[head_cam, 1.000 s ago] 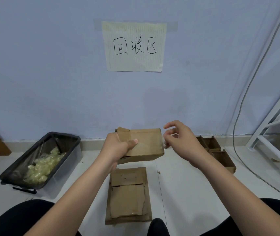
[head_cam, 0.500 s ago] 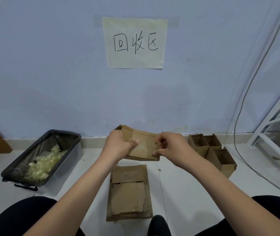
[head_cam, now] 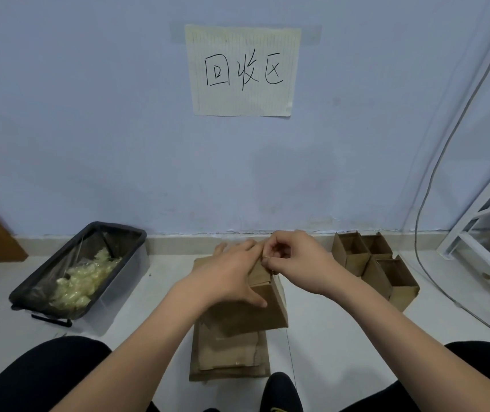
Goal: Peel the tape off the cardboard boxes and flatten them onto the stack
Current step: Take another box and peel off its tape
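Left hand (head_cam: 231, 278) lies across the top of a small cardboard box (head_cam: 255, 310) at the centre of the frame, fingers fairly straight and spread, thumb pressed on the near face, steadying it from above. Just right of it, touching at the fingertips, the right hand (head_cam: 294, 263) has its thumb and forefinger curled into a pinch at the box's upper far edge; it looks like it has hold of a tape end or a flap corner there, though the tape itself is too small and clear to make out.

The box hangs a little above the stack of flattened cardboard (head_cam: 228, 358) on the floor (head_cam: 342, 322), in the lower centre. It looks light and thin-walled: stiff along its folds but easily crushed or torn on the faces, so a flat palm on a broad face suits it better than a squeeze. Tape of this kind likely clings and may lift the paper skin, so taking it by a loose corner and drawing it low along the seam seems wisest.

Further out, at centre right against the wall, stand several open cardboard boxes (head_cam: 374, 263) awaiting their turn. At centre left a black bin (head_cam: 112, 233) with a clear liner holds a heap of crumpled tape (head_cam: 86, 278). On the wall above hangs a paper sign (head_cam: 240, 69).
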A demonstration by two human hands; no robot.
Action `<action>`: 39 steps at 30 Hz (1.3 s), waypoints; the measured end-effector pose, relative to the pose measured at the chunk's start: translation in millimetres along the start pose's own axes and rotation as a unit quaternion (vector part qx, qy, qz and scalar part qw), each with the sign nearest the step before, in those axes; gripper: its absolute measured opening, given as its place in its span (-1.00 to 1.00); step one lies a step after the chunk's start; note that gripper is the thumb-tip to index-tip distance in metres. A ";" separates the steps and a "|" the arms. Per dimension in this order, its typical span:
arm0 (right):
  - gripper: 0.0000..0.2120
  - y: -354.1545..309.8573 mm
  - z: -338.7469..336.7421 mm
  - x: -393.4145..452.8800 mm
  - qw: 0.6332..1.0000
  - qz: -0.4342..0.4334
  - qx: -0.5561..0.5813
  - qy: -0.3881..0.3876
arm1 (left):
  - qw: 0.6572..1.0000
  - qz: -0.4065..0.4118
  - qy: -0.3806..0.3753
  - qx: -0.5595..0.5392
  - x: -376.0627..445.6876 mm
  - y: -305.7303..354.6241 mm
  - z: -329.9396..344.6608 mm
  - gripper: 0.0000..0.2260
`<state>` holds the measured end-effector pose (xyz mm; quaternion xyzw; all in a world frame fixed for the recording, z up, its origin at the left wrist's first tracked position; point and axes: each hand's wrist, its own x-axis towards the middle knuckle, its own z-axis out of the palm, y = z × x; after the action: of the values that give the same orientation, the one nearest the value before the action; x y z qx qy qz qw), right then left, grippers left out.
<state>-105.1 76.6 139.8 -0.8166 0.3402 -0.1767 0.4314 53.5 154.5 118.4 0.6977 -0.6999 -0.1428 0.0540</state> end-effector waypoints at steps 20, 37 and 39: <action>-0.94 6.5 -63.8 -0.4 0.908 0.064 0.414 0.025 | 0.961 -0.075 0.128 -0.235 -16.9 -38.9 -30.5 -0.27; -0.76 13.7 -61.8 5.7 0.915 0.093 0.369 0.130 | 0.966 -0.111 0.114 -0.202 -21.9 -50.3 -36.3 -0.25; -0.77 6.7 -51.5 0.9 0.936 0.081 0.334 0.075 | 0.969 -0.109 0.108 -0.196 -20.1 -49.9 -33.7 -0.25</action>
<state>-137.2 43.2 163.4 -0.5793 0.3575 -0.3058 0.6656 111.2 171.0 139.3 0.7569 -0.5681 -0.2062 0.2488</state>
